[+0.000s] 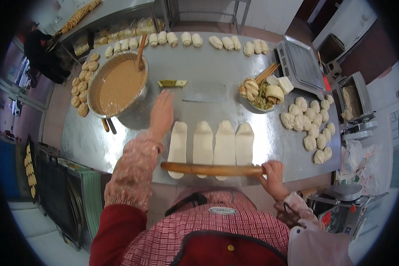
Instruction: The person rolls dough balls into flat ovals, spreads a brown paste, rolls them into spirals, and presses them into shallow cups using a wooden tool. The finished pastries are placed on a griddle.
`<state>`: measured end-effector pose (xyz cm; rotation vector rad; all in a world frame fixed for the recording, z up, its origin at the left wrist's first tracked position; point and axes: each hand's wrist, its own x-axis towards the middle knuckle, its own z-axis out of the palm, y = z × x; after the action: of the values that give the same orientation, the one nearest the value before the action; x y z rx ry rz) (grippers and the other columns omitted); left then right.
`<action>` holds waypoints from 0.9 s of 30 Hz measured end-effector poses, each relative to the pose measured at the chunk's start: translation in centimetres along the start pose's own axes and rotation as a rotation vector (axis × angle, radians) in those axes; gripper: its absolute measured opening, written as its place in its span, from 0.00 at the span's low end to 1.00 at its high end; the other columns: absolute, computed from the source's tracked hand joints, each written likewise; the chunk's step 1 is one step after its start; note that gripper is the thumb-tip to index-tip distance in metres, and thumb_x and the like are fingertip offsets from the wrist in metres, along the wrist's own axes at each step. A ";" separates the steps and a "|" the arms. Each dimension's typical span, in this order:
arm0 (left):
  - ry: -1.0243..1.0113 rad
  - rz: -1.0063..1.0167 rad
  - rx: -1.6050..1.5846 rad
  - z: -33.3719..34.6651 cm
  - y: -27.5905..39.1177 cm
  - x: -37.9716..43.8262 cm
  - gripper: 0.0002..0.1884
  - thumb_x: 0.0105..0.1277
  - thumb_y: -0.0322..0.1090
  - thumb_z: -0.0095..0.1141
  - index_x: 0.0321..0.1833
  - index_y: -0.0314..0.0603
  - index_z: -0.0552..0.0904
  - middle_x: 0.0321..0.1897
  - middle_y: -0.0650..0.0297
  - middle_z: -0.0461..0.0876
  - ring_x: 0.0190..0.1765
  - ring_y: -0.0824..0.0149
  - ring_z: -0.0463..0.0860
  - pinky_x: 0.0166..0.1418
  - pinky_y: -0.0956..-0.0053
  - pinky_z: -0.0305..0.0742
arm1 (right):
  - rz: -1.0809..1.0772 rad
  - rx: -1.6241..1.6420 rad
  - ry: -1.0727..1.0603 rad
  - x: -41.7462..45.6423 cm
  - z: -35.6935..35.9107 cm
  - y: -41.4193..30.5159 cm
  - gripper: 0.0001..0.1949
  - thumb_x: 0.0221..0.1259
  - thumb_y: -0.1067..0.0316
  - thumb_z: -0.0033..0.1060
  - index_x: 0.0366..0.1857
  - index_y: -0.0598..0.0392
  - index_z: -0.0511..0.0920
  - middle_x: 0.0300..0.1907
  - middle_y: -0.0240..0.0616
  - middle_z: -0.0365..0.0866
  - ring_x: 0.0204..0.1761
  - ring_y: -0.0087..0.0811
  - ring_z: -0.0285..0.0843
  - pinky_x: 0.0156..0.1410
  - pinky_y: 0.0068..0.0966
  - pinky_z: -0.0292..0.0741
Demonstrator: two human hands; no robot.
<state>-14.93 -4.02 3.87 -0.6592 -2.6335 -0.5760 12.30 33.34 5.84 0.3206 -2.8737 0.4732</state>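
Observation:
My right hand (273, 178) grips the right end of a wooden rolling pin (211, 169), which lies across the near ends of several long, flat dough strips (202, 143) side by side on the steel table (206, 69). My left hand (163, 111) is stretched forward, palm down, left of the strips and off the pin. Its fingers are extended and hold nothing that I can see. Beyond its fingertips lies a small pale-handled tool (172, 83) with greenish stuff along it. Whether the left palm touches the table cannot be told.
A large metal bowl (146, 83) of brown paste with a wooden paddle (141, 51) stands at left. Rolled dough pieces (186, 39) line the far edge. At right are a filled bowl (264, 109), a scale (302, 66) and dough balls (298, 123). A person (41, 50) stands far left.

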 end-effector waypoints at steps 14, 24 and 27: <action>-0.304 -0.232 0.227 6.1 -6.0 5.1 0.16 0.62 0.38 0.60 0.47 0.38 0.74 0.36 0.55 0.82 0.47 0.50 0.81 0.51 0.57 0.75 | 0.372 0.016 0.040 -9.2 -2.3 -6.0 0.30 0.35 0.69 0.78 0.47 0.54 0.71 0.43 0.44 0.69 0.45 0.48 0.67 0.50 0.42 0.62; -0.283 -0.583 0.158 2.6 -4.3 3.4 0.19 0.67 0.47 0.55 0.48 0.37 0.74 0.37 0.45 0.83 0.44 0.41 0.82 0.45 0.53 0.76 | 0.221 -0.041 0.044 -6.7 -1.7 -1.3 0.26 0.42 0.64 0.75 0.46 0.55 0.72 0.42 0.44 0.70 0.46 0.48 0.68 0.51 0.41 0.63; -0.296 -0.388 -0.018 -1.3 -0.8 1.6 0.14 0.67 0.43 0.55 0.37 0.36 0.76 0.35 0.49 0.83 0.41 0.43 0.82 0.43 0.53 0.74 | 0.125 -0.021 0.044 -3.2 -1.4 0.5 0.20 0.46 0.63 0.72 0.41 0.53 0.73 0.39 0.40 0.70 0.45 0.44 0.67 0.52 0.40 0.62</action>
<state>-16.29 -4.69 5.46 -0.2477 -3.0656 -0.6507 15.49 34.85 6.20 0.1263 -2.8649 0.4653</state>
